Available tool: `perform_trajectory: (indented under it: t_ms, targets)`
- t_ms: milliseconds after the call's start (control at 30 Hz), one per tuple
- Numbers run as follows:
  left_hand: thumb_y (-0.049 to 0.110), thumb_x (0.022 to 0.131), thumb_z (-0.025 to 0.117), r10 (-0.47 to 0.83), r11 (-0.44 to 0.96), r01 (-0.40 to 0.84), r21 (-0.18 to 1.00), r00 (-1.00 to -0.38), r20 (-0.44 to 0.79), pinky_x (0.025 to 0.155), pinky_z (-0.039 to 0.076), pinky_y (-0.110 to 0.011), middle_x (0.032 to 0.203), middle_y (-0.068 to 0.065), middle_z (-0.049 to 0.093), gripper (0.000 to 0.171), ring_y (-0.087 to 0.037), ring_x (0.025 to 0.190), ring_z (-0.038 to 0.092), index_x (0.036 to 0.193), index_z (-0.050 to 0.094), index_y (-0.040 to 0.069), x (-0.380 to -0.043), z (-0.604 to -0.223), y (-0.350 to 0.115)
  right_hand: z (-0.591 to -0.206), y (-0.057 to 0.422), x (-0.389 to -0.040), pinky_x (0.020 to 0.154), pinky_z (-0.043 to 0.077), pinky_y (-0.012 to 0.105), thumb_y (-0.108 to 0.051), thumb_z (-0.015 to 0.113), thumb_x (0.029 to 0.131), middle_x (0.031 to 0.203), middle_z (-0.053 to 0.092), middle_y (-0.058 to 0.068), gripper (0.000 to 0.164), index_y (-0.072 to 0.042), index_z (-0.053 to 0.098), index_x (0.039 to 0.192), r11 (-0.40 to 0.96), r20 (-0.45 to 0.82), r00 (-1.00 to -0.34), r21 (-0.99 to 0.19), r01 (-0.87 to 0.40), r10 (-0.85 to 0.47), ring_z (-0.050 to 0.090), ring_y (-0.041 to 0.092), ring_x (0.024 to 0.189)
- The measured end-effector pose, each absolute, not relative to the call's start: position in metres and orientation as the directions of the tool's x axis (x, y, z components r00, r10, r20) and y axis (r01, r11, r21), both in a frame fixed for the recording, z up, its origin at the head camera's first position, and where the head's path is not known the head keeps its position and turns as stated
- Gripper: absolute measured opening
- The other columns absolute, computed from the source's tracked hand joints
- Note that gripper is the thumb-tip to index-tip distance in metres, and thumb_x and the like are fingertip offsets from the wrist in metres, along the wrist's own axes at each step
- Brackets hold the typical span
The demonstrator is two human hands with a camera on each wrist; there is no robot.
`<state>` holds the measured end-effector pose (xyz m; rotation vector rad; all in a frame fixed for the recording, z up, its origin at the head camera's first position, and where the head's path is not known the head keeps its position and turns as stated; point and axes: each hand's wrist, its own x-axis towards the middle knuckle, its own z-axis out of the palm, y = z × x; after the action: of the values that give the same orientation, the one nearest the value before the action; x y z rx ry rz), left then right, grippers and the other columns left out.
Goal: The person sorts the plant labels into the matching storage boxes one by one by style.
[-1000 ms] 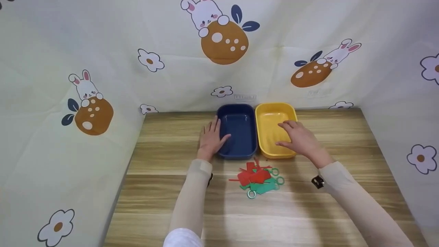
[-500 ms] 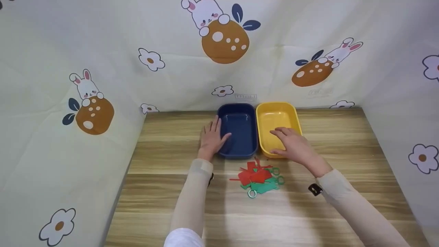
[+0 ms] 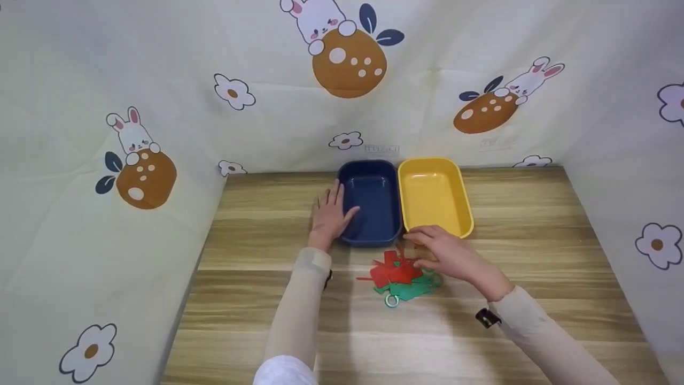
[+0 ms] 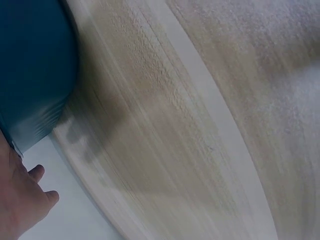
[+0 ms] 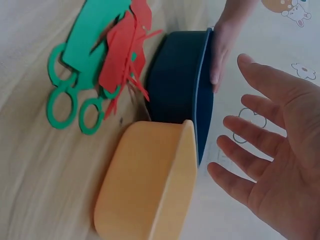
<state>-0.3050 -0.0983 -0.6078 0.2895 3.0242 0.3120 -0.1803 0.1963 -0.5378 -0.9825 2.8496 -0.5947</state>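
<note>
My left hand (image 3: 327, 216) rests along the left side of a dark blue bin (image 3: 371, 243), fingers straight outside and thumb over the rim. In the left wrist view, part of this hand (image 4: 20, 200) shows beside the bin wall. My right hand (image 3: 454, 255), fingers apart and holding nothing, hovers by the near edge of a yellow bin (image 3: 435, 200), its thumb overlapping the pile's right side. The pile has flat red pieces (image 3: 393, 272) with thin strips, over flat green pieces (image 3: 411, 290) with ring-shaped ends. The right wrist view shows the right palm (image 5: 285, 150) with spread fingers.
Both bins stand side by side against the back wall of printed cloth (image 3: 288, 123). They sit on a wood-grain tabletop (image 3: 256, 299), the pile just in front of them. Cloth walls also close in the left and right sides.
My right hand has moved from over the yellow bin toward me and slightly left, to beside the pile. The left hand stays at the blue bin.
</note>
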Motion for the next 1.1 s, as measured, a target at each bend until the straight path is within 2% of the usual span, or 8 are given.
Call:
perform_trajectory:
  t_ms: [167, 300, 633, 900, 1100]
  targets:
    - [0.060, 0.100, 0.039, 0.203, 0.954, 0.185, 0.235, -0.978, -0.053, 0.123, 0.018, -0.056, 0.170, -0.005, 0.010, 0.080, -0.036, 0.152, 0.023, 0.161, 0.016, 0.013, -0.304, -0.606, -0.098, -0.548, 0.196, -0.172, 0.105, 0.049, 0.044, -0.034, 0.078, 0.086, 0.135, 0.061, 0.005, 0.058, -0.015, 0.058, 0.137, 0.697, 0.054, -0.757, -0.351, -0.625, -0.652, 0.056, 0.028, 0.124]
    - [0.058, 0.101, 0.040, 0.209, 0.952, 0.197, 0.235, -0.977, -0.029, 0.122, 0.021, -0.057, 0.169, -0.006, 0.013, 0.078, -0.037, 0.151, 0.026, 0.160, 0.019, 0.012, -0.302, -0.603, -0.098, -0.556, 0.196, -0.168, 0.105, 0.049, 0.044, -0.033, 0.079, 0.085, 0.138, 0.060, 0.003, 0.060, -0.015, 0.057, 0.139, 0.679, 0.048, -0.748, -0.386, -0.625, -0.662, 0.056, 0.026, 0.125]
    - [0.061, 0.101, 0.038, 0.198, 0.957, 0.178, 0.231, -0.978, -0.067, 0.123, 0.019, -0.056, 0.170, -0.003, 0.006, 0.079, -0.036, 0.153, 0.021, 0.161, 0.013, 0.017, -0.304, -0.608, -0.098, -0.573, 0.195, -0.158, 0.099, 0.053, 0.043, -0.028, 0.081, 0.083, 0.129, 0.063, 0.007, 0.056, -0.010, 0.061, 0.133, 0.670, 0.030, -0.744, -0.412, -0.617, -0.667, 0.060, 0.025, 0.117]
    - [0.061, 0.100, 0.038, 0.199, 0.959, 0.180, 0.221, -0.978, -0.065, 0.123, 0.020, -0.056, 0.170, -0.002, 0.006, 0.079, -0.035, 0.153, 0.022, 0.161, 0.014, 0.017, -0.303, -0.606, -0.098, -0.583, 0.197, -0.149, 0.104, 0.049, 0.046, -0.025, 0.080, 0.084, 0.136, 0.061, 0.006, 0.057, -0.013, 0.060, 0.136, 0.684, -0.050, -0.758, -0.472, -0.556, -0.651, 0.056, 0.026, 0.124]
    - [0.061, 0.101, 0.038, 0.194, 0.960, 0.177, 0.218, -0.979, -0.059, 0.123, 0.022, -0.056, 0.170, -0.002, 0.008, 0.077, -0.035, 0.153, 0.023, 0.161, 0.015, 0.018, -0.303, -0.607, -0.098, -0.590, 0.197, -0.143, 0.100, 0.051, 0.048, -0.031, 0.077, 0.087, 0.137, 0.060, 0.008, 0.055, -0.015, 0.060, 0.136, 0.701, -0.090, -0.749, -0.439, -0.561, -0.656, 0.055, 0.029, 0.126]
